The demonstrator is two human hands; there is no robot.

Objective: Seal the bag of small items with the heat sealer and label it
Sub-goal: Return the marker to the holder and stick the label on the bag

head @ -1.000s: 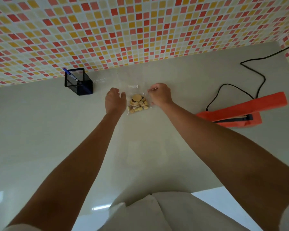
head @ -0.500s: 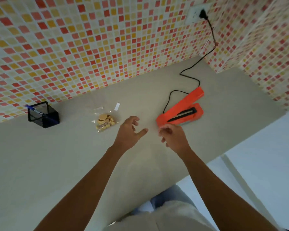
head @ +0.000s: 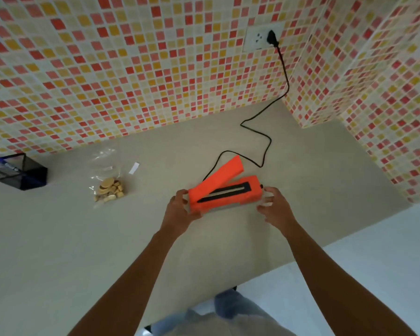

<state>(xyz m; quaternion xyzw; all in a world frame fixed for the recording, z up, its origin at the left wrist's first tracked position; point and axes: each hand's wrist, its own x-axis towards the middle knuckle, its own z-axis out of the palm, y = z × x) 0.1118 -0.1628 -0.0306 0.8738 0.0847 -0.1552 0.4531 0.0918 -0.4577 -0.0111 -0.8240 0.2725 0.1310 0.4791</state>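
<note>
I log the heat sealer (head: 224,194) crosswise between the hands, long axis left-to-right, left hand (head: 178,212) gripping the hinge end, right hand (head: 273,206) curled on the other, seemingly gripping; the bag (head: 108,187) lies on the bench (head: 58,238), left of the left hand.

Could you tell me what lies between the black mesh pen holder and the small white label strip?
The head view shows the clear bag of small items between the pen holder and the label strip, close to the strip.
</note>
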